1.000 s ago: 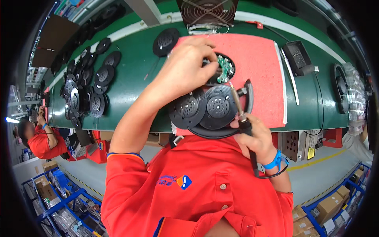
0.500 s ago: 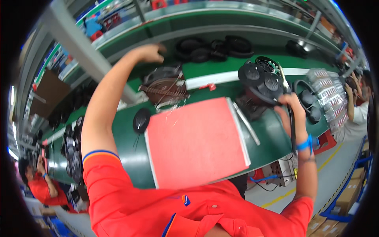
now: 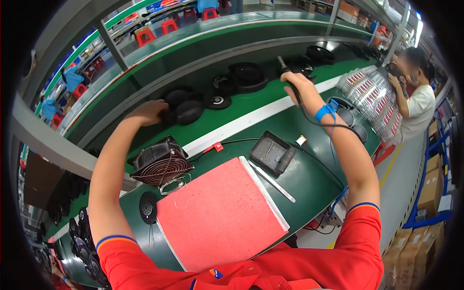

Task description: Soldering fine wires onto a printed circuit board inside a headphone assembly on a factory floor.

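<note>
Now left hand [image 3: 147, 112] on round black speaker [image 3: 186, 112]; right hand [image 3: 295, 82] grips tool [image 3: 282, 63].

One head-worn fisheye view looks steeply down from just above the shoulders, facing forward across the green bench [image 3: 290, 181]; both arms stretch away from it, hands far out near the conveyor.

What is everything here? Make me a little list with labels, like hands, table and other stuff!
left hand: reaches out and rests on a round black speaker part on the green conveyor belt
right hand: grips a dark tool handle with a cable
right wrist: blue strap
near the body: red mat
beside the mat: black fan with wire grille, dark tray
far right: another person in a white shirt
</note>
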Motion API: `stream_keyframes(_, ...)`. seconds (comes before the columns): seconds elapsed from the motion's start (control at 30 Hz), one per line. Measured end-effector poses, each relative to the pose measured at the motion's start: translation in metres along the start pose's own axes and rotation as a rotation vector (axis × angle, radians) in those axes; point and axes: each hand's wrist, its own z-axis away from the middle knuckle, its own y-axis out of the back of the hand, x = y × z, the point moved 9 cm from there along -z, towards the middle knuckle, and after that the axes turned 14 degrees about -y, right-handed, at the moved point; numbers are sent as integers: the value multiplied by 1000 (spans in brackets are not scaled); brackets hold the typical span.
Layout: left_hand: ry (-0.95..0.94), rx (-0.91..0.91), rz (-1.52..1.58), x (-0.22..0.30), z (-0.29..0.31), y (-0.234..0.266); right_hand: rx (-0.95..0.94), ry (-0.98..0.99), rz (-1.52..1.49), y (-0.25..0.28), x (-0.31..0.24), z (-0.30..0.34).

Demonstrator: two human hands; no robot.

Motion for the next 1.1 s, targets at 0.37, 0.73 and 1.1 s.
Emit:
stream_keyframes(0.37, 427, 1132, -213, 148, 212, 209, -93, 114, -85, 52, -118, 123)
stream_keyframes(0.73, 550, 592, 780, 266, 230, -90, -334, 101, -435, 22, -191, 205)
stream_keyframes(1.1, 21, 852, 264, 260, 179, -40, -432, 191, -527, -27, -249, 240)
